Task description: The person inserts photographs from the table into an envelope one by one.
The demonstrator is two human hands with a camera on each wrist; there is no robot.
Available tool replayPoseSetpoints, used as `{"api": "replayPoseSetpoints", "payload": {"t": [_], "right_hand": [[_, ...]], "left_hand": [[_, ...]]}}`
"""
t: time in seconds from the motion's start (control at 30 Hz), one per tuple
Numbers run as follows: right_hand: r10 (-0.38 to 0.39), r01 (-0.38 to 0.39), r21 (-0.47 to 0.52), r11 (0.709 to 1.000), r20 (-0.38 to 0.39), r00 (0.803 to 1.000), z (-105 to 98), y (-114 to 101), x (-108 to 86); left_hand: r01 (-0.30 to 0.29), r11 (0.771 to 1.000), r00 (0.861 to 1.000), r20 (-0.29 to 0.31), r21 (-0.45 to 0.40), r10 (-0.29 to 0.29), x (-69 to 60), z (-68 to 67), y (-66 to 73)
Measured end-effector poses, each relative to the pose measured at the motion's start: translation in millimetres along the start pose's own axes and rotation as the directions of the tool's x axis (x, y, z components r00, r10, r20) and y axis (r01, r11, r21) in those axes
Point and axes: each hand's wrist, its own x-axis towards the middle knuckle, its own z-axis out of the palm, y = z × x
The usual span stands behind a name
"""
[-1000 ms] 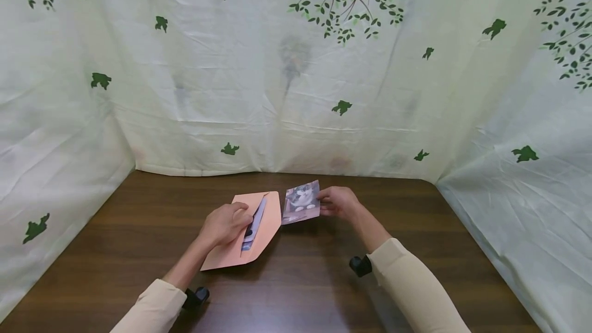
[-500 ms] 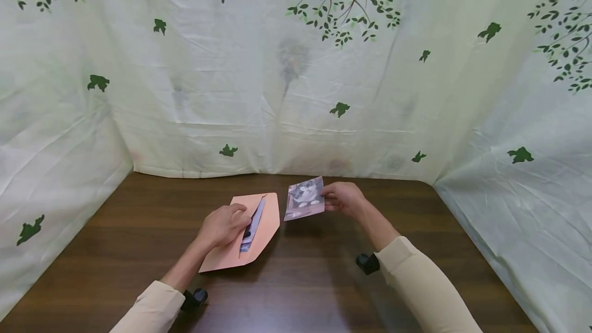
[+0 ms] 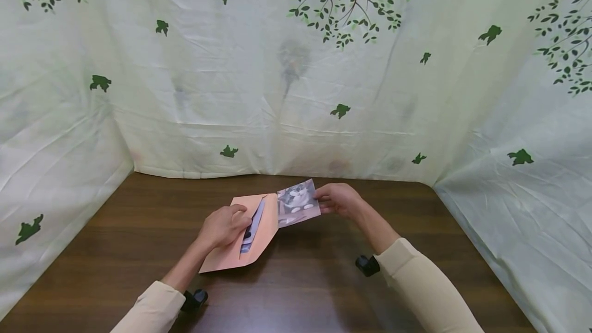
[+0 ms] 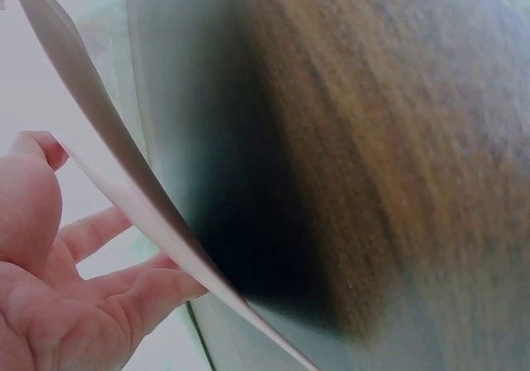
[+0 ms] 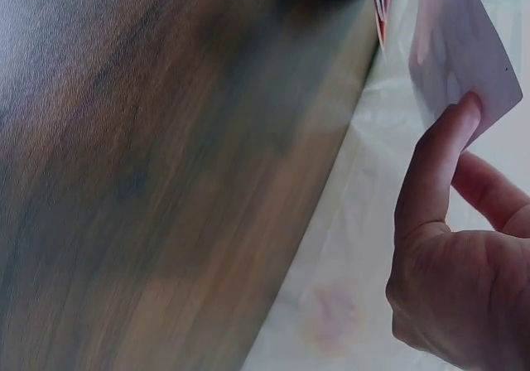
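Observation:
A peach-pink envelope (image 3: 265, 235) is held above the table by my left hand (image 3: 225, 226), thumb on its near face and fingers behind it, as the left wrist view also shows. In the envelope's opening sit bluish-purple printed cards (image 3: 253, 227), partly hidden by the paper and the thumb. My right hand (image 3: 339, 199) pinches the right edge of a photo card (image 3: 296, 203) printed with a cat-like picture. That card's left edge meets the envelope's right edge; whether it overlaps it, I cannot tell. In the right wrist view, the thumb (image 5: 468, 114) presses on the card.
Beneath both hands is a dark brown wooden table (image 3: 300, 292). A pale cloth (image 3: 222, 91) printed with leaves and branches hangs behind and along both sides. Dark wrist-worn devices sit at the left wrist (image 3: 194, 299) and the right wrist (image 3: 367, 265).
The card in my right hand first moved slightly right and up, away from the envelope, then back left until it met the envelope's edge. My left hand and the envelope stayed nearly still.

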Motion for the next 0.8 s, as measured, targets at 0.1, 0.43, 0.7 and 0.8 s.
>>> {"api": "replayPoseSetpoints", "payload": {"t": [0.1, 0.43, 0.7, 0.8], "right_hand": [[-0.002, 0.003, -0.022, 1.000, 0.021, 1.000, 4.8, 1.9, -0.4], [-0.021, 0.029, -0.081, 0.996, 0.088, 0.996, 23.3, 8.9, -2.8], [-0.011, 0.020, -0.094, 0.995, 0.096, 0.995, 31.5, 10.3, -4.4], [-0.009, 0.019, -0.116, 0.993, 0.092, 0.996, 35.0, 10.9, -4.8]], "left_hand": [[0.010, 1.000, 1.000, 0.003, 0.003, -0.010, 0.8, 0.8, -0.4], [0.017, 1.000, 1.000, 0.003, 0.001, -0.017, 2.1, 3.4, -2.5], [0.016, 1.000, 1.000, 0.019, 0.007, -0.016, 3.4, 2.0, -1.1], [0.008, 1.000, 1.000, 0.015, 0.008, -0.009, 2.2, 0.7, 0.3]]}}
